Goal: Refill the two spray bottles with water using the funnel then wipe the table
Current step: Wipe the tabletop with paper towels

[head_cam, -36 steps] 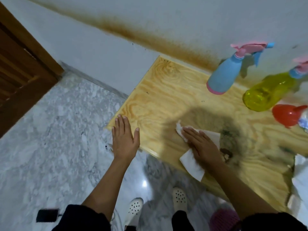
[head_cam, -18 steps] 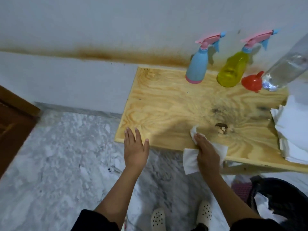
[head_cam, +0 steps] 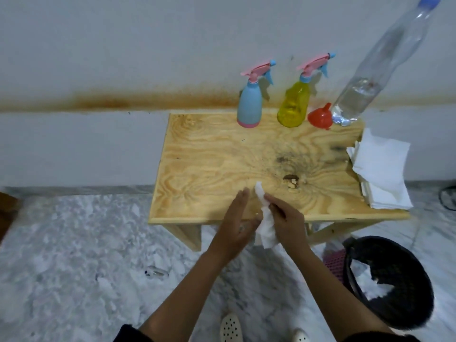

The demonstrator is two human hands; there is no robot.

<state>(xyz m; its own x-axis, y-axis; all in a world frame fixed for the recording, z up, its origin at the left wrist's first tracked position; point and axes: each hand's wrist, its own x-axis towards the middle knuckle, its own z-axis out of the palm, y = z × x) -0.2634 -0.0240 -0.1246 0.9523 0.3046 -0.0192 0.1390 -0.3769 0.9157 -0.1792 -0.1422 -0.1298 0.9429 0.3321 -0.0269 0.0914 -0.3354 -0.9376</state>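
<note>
— What is different now?
— The right hand [head_cam: 288, 223] now grips the tissue [head_cam: 267, 230] above the counter [head_cam: 209, 169] edge, no longer wiping. The left hand [head_cam: 237, 223], fingers straight, has come beside it.
— And the task?
— Wiping seems finished; the blue spray bottle [head_cam: 249, 104] and the yellow spray bottle [head_cam: 294, 107] stand by the wall

The black round waste bin [head_cam: 414, 304] stands on the grey-white marble floor [head_cam: 74, 255] and contains crumpled white paper [head_cam: 370, 287]. A pink mesh item [head_cam: 333, 265] sits just beside the bin's left side. White perforated shoes [head_cam: 230, 327] are left of the bin. A rust-brown stain band [head_cam: 111, 102] crosses the white wall [head_cam: 98, 45], well above and left of the bin.
</note>
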